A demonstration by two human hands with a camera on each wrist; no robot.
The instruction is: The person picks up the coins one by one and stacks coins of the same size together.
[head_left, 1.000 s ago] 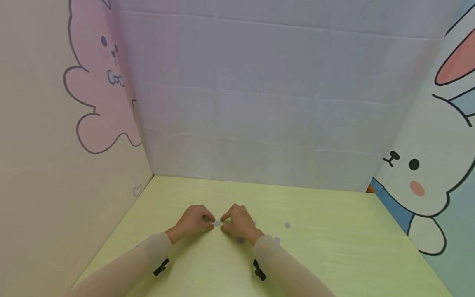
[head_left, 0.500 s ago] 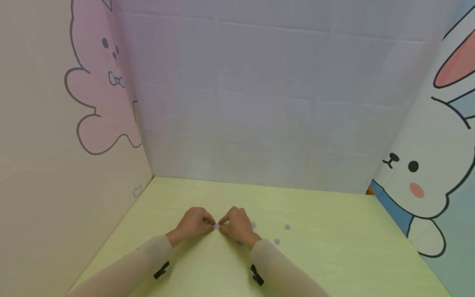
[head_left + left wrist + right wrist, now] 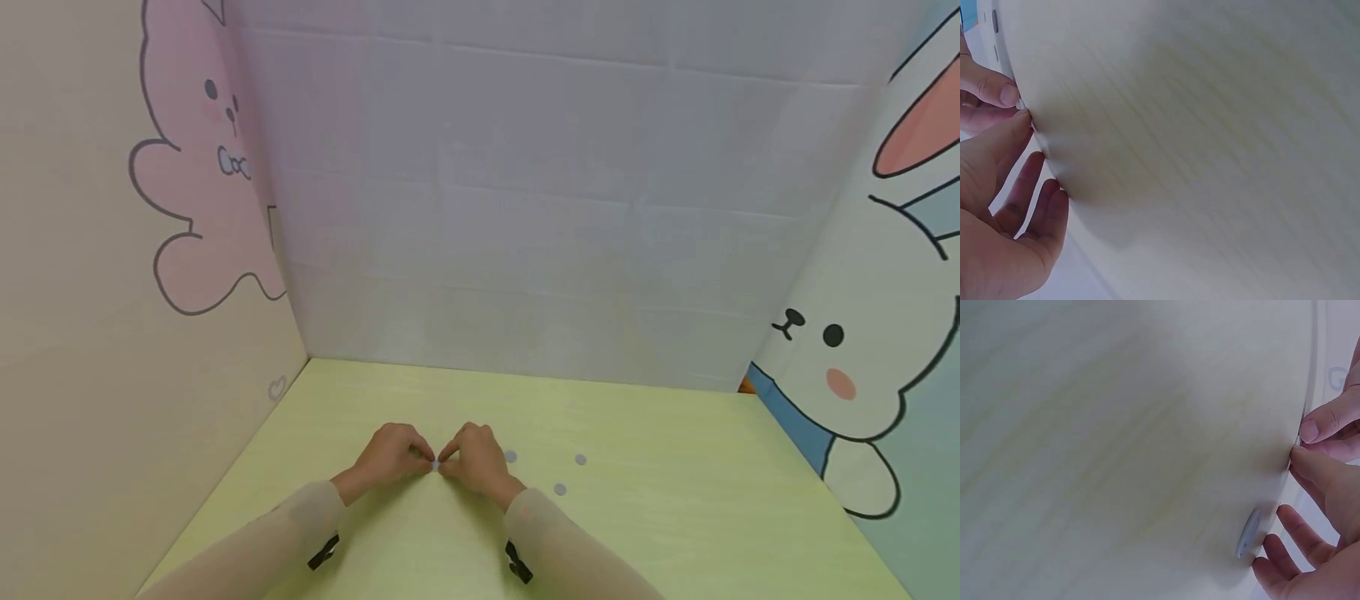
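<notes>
A small round grey disc [image 3: 435,466] sits low over the table, between the fingertips of both hands. My left hand [image 3: 392,452] pinches its left edge with thumb and forefinger. From the other side my right hand [image 3: 481,460] pinches the right edge. Only a sliver of the disc shows between the fingers in both wrist views. Another grey disc [image 3: 1248,533] lies on the table beside the right hand's lower fingers in the right wrist view; the right hand mostly hides it from the head camera.
More flat grey discs lie right of the hands: one disc [image 3: 511,457] close to the right hand, one [image 3: 560,489] nearer me, one [image 3: 581,460] farther right. The pale yellow-green table [image 3: 660,517] is bounded by a white back wall [image 3: 480,208] and cartoon-printed side walls.
My right hand has come left, and the gap between the two hands has narrowed until both sets of fingertips meet at the disc. The disc has shifted slightly toward me.
</notes>
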